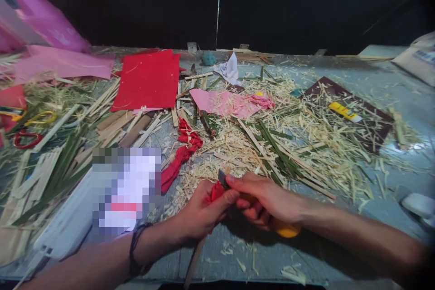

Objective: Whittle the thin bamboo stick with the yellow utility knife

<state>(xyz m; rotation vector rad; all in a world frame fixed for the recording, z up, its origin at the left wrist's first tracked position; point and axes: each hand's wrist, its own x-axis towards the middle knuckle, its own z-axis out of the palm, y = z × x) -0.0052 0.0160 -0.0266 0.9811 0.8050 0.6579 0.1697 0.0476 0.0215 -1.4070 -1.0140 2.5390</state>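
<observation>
My left hand (204, 210) is closed on a small crumpled red piece (217, 190), which looks like paper, pinched between thumb and fingers. In my right hand (263, 197) is a yellow-handled utility knife (287, 229), its grey tip pointing up and left, right beside the red piece. My right thumb presses along the knife near the tip. A thin brown stick (194, 260) shows below my left hand; whether the hand holds it I cannot tell. Ahead on the table lies a twisted strip of red paper (183, 156).
Wood shavings (234, 145) and bamboo strips (44, 176) cover much of the table. A red sheet (146, 81), torn pink paper (220, 102), scissors (29, 138) and a dark board (374, 122) lie around. A white power strip (68, 217) lies left, a white mouse (419, 204) right.
</observation>
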